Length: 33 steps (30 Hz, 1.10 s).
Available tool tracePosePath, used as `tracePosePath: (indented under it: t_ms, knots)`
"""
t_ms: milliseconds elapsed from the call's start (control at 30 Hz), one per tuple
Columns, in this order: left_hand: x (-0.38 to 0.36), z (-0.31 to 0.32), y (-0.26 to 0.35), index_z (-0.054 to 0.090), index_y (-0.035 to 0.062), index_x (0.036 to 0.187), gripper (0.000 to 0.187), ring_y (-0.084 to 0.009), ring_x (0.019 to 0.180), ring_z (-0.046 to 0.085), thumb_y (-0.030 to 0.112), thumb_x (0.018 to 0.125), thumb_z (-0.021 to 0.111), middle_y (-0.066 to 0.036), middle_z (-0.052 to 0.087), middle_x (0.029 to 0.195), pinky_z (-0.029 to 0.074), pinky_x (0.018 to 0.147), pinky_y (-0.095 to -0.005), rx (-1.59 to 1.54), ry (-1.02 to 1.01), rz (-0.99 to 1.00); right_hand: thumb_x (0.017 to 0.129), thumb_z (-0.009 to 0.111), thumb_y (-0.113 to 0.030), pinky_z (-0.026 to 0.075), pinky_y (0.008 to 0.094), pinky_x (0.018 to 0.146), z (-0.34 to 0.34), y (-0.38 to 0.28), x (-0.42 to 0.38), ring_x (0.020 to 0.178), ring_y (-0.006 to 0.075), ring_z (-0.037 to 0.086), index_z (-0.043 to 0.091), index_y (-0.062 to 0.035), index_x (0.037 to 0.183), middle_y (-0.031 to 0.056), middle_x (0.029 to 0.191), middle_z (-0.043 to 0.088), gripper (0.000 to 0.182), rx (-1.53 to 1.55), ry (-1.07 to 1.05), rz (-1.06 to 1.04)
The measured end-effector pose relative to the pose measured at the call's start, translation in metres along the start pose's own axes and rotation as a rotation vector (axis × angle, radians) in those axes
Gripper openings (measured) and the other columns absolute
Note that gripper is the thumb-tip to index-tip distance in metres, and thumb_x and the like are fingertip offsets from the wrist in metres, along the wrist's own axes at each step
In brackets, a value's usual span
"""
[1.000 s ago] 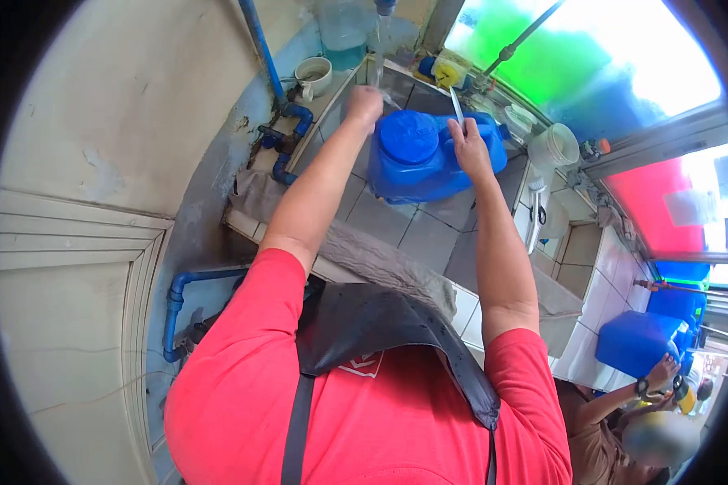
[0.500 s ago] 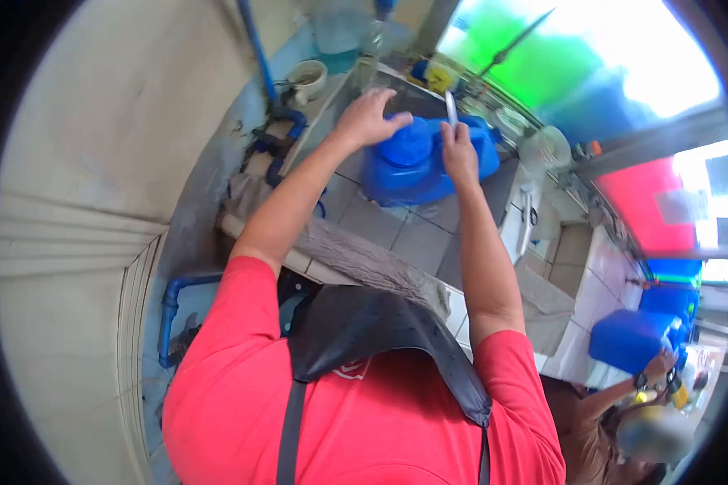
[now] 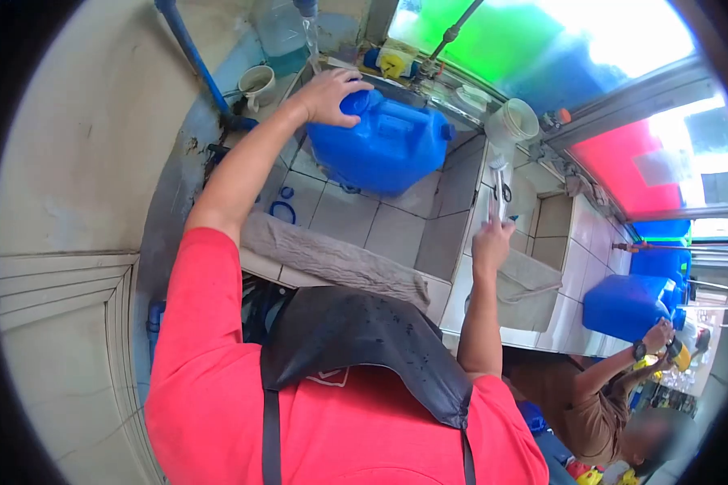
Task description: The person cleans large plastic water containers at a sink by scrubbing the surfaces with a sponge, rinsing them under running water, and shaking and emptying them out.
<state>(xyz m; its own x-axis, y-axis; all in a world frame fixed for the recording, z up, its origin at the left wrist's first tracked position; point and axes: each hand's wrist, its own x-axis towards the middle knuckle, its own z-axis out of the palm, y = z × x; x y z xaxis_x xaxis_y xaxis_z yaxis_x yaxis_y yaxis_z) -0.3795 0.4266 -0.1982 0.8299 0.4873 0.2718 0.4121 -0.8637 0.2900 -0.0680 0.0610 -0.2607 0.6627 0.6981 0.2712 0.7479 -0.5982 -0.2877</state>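
Note:
A large blue plastic jug (image 3: 380, 149) sits tilted in the tiled sink (image 3: 352, 218). My left hand (image 3: 332, 97) curls around its neck and mouth at the left end. On the right, over the white tiled ledge, my right hand (image 3: 492, 242) is closed on the lower end of a slim pale tool (image 3: 499, 182), whose exact kind I cannot make out. Close by the tool lie scissors (image 3: 506, 194) with dark handles. Clear water (image 3: 311, 34) runs from a blue spout (image 3: 305, 6) just beyond my left hand. A blue ring (image 3: 283, 212) lies on the sink floor.
A grey towel (image 3: 332, 257) lies along the sink's front edge. A white mug (image 3: 257, 85) stands at the back left, a clear plastic tub (image 3: 512, 121) at the back right. Farther right, a co-worker's hand (image 3: 659, 333) is beside another blue jug (image 3: 627, 307).
My right hand has moved away from the jug, rightward to the ledge, with the slim tool. The jug has tipped, and my left hand now grips its neck.

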Motion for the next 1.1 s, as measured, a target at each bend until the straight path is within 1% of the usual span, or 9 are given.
tracePosePath:
  t_ms: [67, 233, 533, 633, 767, 833, 867, 933, 1100]
  knots:
    - [0.010, -0.005, -0.025, 0.055, 0.0220, 0.139, 0.076, -0.0388, 0.140, 0.037, 0.047, 0.070, 0.075, -0.016, 0.043, 0.150, 0.037, 0.112, -0.0478, 0.084, -0.085, 0.056, 0.092, 0.063, -0.023, 0.052, 0.0466, 0.076, 0.003, 0.006, -0.011, 0.087, 0.0370, 0.064, 0.068, -0.0137, 0.116, 0.0178, 0.107, 0.059, 0.027, -0.098, -0.022, 0.058]
    - [-0.002, -0.007, -0.035, 0.049, 0.0289, 0.140, 0.055, -0.0373, 0.150, 0.020, 0.055, 0.092, 0.055, -0.014, 0.030, 0.159, 0.019, 0.115, -0.0653, 0.208, -0.123, -0.129, 0.087, 0.069, -0.021, 0.049, 0.0451, 0.081, -0.007, -0.037, 0.013, 0.091, 0.0348, 0.061, 0.071, -0.0065, 0.097, 0.0159, 0.097, 0.061, 0.017, -0.072, 0.185, -0.252]
    - [-0.044, -0.006, -0.029, 0.048, 0.0265, 0.143, 0.053, -0.0409, 0.141, 0.034, 0.052, 0.095, 0.051, -0.017, 0.037, 0.154, 0.021, 0.117, -0.0552, 0.201, 0.092, 0.044, 0.088, 0.067, -0.049, 0.049, 0.0436, 0.091, 0.010, -0.226, 0.098, 0.102, 0.0359, 0.064, 0.074, -0.0057, 0.105, 0.0179, 0.103, 0.070, 0.047, 0.538, -0.083, -0.903]
    - [-0.043, 0.004, -0.028, 0.055, 0.0257, 0.137, 0.049, -0.0392, 0.129, 0.047, 0.045, 0.092, 0.056, -0.018, 0.048, 0.142, 0.029, 0.110, -0.0532, 0.326, 0.246, 0.006, 0.085, 0.065, -0.059, 0.048, 0.0442, 0.095, 0.021, -0.259, 0.090, 0.102, 0.0365, 0.064, 0.074, -0.0050, 0.107, 0.0180, 0.101, 0.071, 0.059, 0.281, -0.443, -0.605]
    - [-0.034, 0.008, -0.017, 0.055, 0.0266, 0.136, 0.048, -0.0376, 0.129, 0.047, 0.045, 0.091, 0.058, -0.017, 0.048, 0.143, 0.032, 0.107, -0.0539, 0.317, 0.257, -0.061, 0.084, 0.064, -0.061, 0.048, 0.0445, 0.093, 0.015, -0.267, 0.082, 0.099, 0.0374, 0.065, 0.074, -0.0067, 0.106, 0.0191, 0.098, 0.072, 0.060, 0.291, -0.464, -0.499]
    - [-0.018, 0.010, 0.001, 0.055, 0.0224, 0.138, 0.055, -0.0361, 0.130, 0.048, 0.051, 0.091, 0.056, -0.017, 0.048, 0.144, 0.033, 0.107, -0.0562, 0.318, 0.228, -0.413, 0.086, 0.065, -0.058, 0.046, 0.0455, 0.093, 0.017, -0.271, 0.064, 0.098, 0.0360, 0.064, 0.074, -0.0069, 0.098, 0.0175, 0.093, 0.072, 0.053, 0.352, -0.383, -0.418]
    - [-0.005, 0.006, 0.013, 0.055, 0.0224, 0.138, 0.055, -0.0361, 0.130, 0.048, 0.051, 0.091, 0.056, -0.017, 0.048, 0.144, 0.033, 0.107, -0.0562, 0.320, 0.221, -0.390, 0.086, 0.065, -0.058, 0.046, 0.0455, 0.093, 0.020, -0.275, 0.051, 0.098, 0.0360, 0.064, 0.074, -0.0069, 0.098, 0.0175, 0.093, 0.072, 0.053, 0.357, -0.372, -0.396]
    - [0.022, 0.000, 0.037, 0.055, 0.0157, 0.138, 0.064, -0.0320, 0.134, 0.045, 0.060, 0.091, 0.051, -0.018, 0.045, 0.147, 0.036, 0.104, -0.0596, 0.339, 0.084, -0.963, 0.088, 0.064, -0.053, 0.043, 0.0472, 0.094, 0.028, -0.283, 0.028, 0.098, 0.0339, 0.064, 0.073, -0.0077, 0.089, 0.0160, 0.088, 0.071, 0.046, 0.348, -0.216, -0.340]
    - [0.036, -0.052, -0.005, 0.068, 0.0047, 0.120, 0.071, -0.0339, 0.115, 0.062, 0.066, 0.087, 0.053, -0.021, 0.066, 0.121, 0.046, 0.100, -0.0505, 0.221, -0.218, -0.843, 0.089, 0.064, -0.050, 0.041, 0.0482, 0.094, 0.024, -0.278, 0.019, 0.098, 0.0317, 0.063, 0.072, -0.0076, 0.086, 0.0148, 0.087, 0.071, 0.043, 0.341, -0.174, -0.280]
